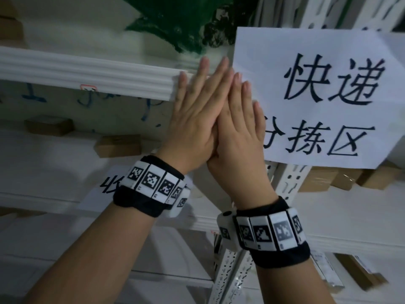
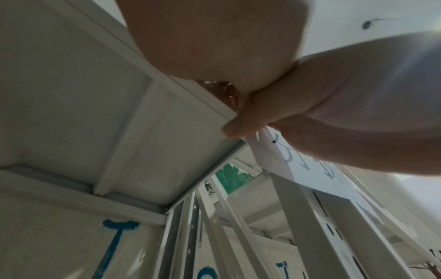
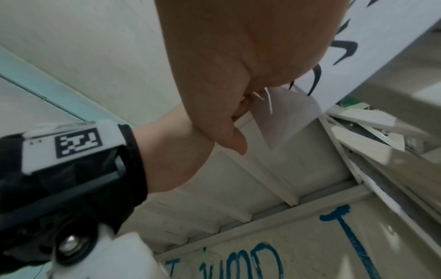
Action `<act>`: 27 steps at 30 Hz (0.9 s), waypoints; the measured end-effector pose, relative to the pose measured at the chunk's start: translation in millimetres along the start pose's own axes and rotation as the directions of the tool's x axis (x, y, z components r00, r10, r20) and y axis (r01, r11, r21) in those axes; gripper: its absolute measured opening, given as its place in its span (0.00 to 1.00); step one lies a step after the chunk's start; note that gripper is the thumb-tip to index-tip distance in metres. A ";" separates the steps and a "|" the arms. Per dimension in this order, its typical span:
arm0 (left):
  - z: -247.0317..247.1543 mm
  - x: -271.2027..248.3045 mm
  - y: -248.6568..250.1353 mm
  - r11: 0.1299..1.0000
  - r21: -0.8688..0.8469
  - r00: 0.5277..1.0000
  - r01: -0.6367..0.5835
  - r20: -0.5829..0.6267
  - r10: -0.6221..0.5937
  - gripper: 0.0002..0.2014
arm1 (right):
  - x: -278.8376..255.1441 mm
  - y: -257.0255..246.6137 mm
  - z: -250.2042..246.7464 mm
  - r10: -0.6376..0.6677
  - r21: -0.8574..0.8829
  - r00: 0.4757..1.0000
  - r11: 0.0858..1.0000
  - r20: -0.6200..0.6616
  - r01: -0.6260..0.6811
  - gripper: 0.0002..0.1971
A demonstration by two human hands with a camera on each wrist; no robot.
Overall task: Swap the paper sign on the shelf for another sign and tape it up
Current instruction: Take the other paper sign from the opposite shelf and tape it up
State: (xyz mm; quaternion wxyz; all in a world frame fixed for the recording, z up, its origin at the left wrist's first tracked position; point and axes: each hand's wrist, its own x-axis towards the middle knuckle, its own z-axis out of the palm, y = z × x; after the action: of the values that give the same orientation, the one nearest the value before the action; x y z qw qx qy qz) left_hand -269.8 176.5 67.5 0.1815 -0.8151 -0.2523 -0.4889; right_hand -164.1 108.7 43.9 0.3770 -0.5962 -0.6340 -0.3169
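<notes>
A white metal shelf rack [image 1: 76, 69] fills the head view, its ribbed front beam running from the left edge to the middle, with a perforated upright post [image 1: 291, 181] rising below the sign. Behind the beam a pale board [image 1: 87, 113] carries blue painted marks, which show again low in both wrist views. Something dark green [image 1: 182, 23] sits above the top shelf. Brown cardboard boxes [image 1: 119, 145] lie on the shelf to the left, and more boxes [image 1: 341, 178] lie on the shelf under the sign's lower right edge. A second white paper with black writing [image 1: 103, 189] lies on a lower shelf, mostly hidden behind the left wrist band [image 1: 153, 183].

The paper sign [image 1: 324, 95], a white sheet with large black Chinese characters, hangs against the rack at upper right, its left edge at the end of the beam and its lower left corner covered by the hands. Whether tape holds it cannot be told.

Both forearms reach up from the bottom of the view. The left hand [image 1: 197, 115] is spread flat, fingers straight and pointing up, lying across the end of the beam beside the sign's left edge. The right hand [image 1: 238, 130] is also flat with straight fingers, pressed on the sign's left margin and tucked partly under the left hand, so the two overlap. Neither hand grasps anything. The right wrist band [image 1: 271, 231] shows black and white markers
</notes>
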 end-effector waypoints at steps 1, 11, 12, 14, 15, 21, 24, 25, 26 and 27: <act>0.8 -2.0 -0.1 0.998 0.050 0.999 0.037 0.029 -0.039 0.31 | 0.3 1.2 -0.6 -0.008 0.002 1.000 1.000 0.004 0.008 0.41; 2.4 -14.8 8.0 0.936 0.263 0.969 0.234 0.012 -0.246 0.36 | -9.8 9.7 -12.7 0.096 -0.013 0.995 0.995 0.030 -0.095 0.36; 0.6 -14.5 7.9 0.938 0.247 0.969 0.243 -0.007 -0.249 0.35 | -9.6 8.7 -14.3 0.103 -0.020 0.994 0.995 0.037 -0.102 0.36; -3.4 -12.2 7.9 0.938 0.232 0.966 0.258 -0.043 -0.255 0.34 | -9.2 3.9 -13.4 0.115 -0.028 0.992 0.993 0.053 -0.114 0.37; -5.0 -11.4 8.8 0.938 0.231 0.965 0.260 -0.048 -0.256 0.34 | -8.8 1.2 -12.3 0.123 -0.034 0.991 0.992 0.049 -0.121 0.37; -13.8 -10.6 9.1 0.937 0.240 0.967 0.254 -0.028 -0.255 0.33 | -3.0 -7.3 -11.1 0.182 -0.070 0.983 0.981 -0.016 -0.182 0.33; -12.8 -10.1 9.1 0.934 0.237 0.964 0.266 -0.081 -0.254 0.29 | -0.5 -17.4 -16.3 0.209 -0.081 0.977 0.975 0.031 -0.206 0.33; -12.9 -8.2 10.0 0.937 0.221 0.962 0.271 -0.108 -0.253 0.29 | 2.0 -19.3 -21.0 0.214 -0.096 0.976 0.973 0.048 -0.208 0.33; -13.7 -6.5 11.0 0.941 0.203 0.960 0.271 -0.125 -0.250 0.30 | 4.7 -19.9 -27.6 0.215 -0.111 0.974 0.972 0.066 -0.207 0.33; -14.8 -5.5 11.9 0.944 0.189 0.959 0.272 -0.132 -0.250 0.31 | 6.8 -20.2 -34.5 0.213 -0.127 0.973 0.971 0.084 -0.202 0.34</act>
State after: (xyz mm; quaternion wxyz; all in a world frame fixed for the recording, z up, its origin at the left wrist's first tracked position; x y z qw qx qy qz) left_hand -275.4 157.6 68.7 0.2114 -0.7242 -0.3972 -0.5226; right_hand -180.9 81.0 68.4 0.3411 -0.6951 -0.5659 -0.2832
